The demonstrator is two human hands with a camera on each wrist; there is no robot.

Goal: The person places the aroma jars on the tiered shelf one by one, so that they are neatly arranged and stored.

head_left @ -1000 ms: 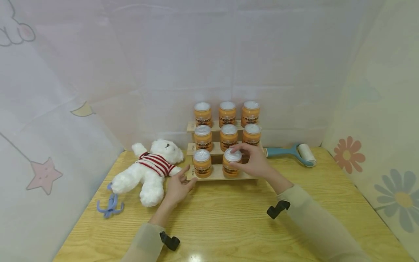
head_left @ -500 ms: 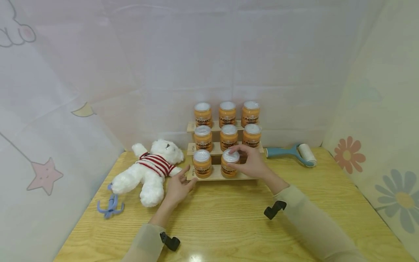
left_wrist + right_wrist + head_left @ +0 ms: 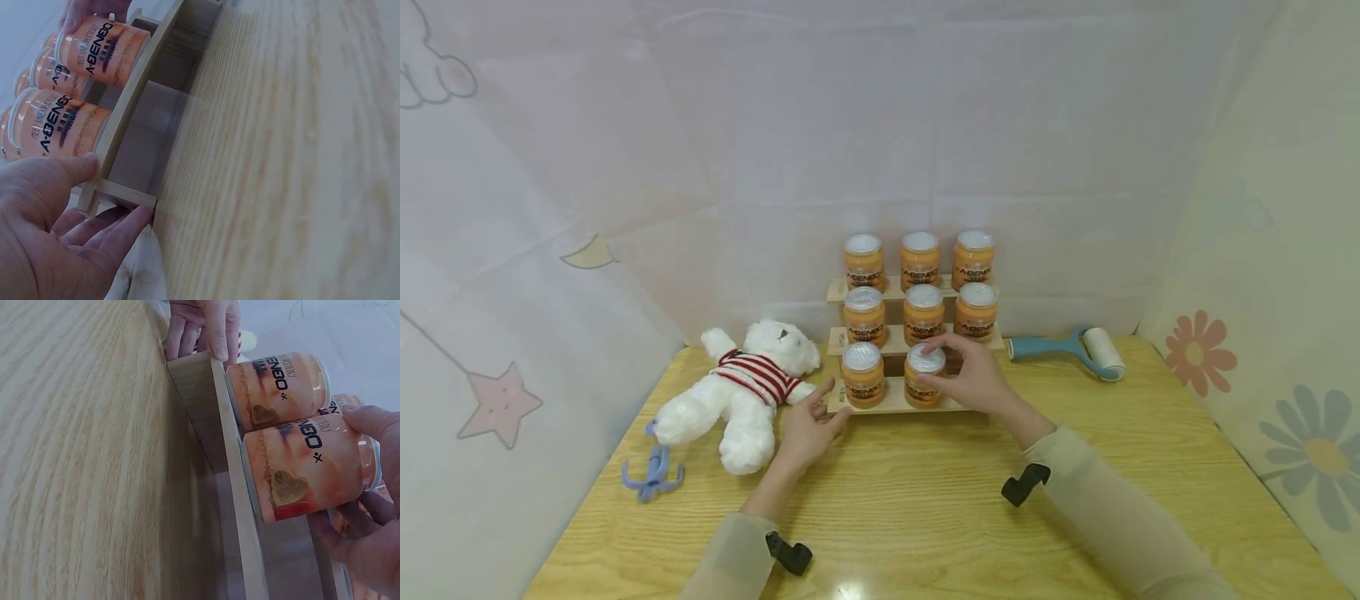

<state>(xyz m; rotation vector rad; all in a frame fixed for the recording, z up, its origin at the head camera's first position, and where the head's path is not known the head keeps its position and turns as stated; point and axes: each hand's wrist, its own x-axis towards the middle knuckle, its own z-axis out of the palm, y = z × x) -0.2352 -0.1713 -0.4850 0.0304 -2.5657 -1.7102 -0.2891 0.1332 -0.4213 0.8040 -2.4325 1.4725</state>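
Note:
A three-tier wooden display rack [image 3: 887, 403] bears orange cans with silvery lids. My right hand [image 3: 977, 377] grips the can [image 3: 919, 393] on the bottom tier, thumb and fingers around its upper part; in the right wrist view this can [image 3: 312, 465] is upright on the board. Left of it, a short gap away, stands another can [image 3: 863, 385]. My left hand [image 3: 808, 429] holds the rack's lower left end. In the left wrist view its thumb [image 3: 80, 167] lies on the tier's front edge and the fingers reach the end panel below.
Three cans stand on the middle tier and three on the top. A white teddy bear [image 3: 752, 379] in a striped sweater lies left of the rack, near a blue-purple pronged hook [image 3: 655, 477]. To the right lies a lint roller [image 3: 1067, 350]. A wall cloth rises behind.
My right hand has slid the gripped can a little to the left along the bottom tier, closer to its neighbour. My left hand stays at the rack's end.

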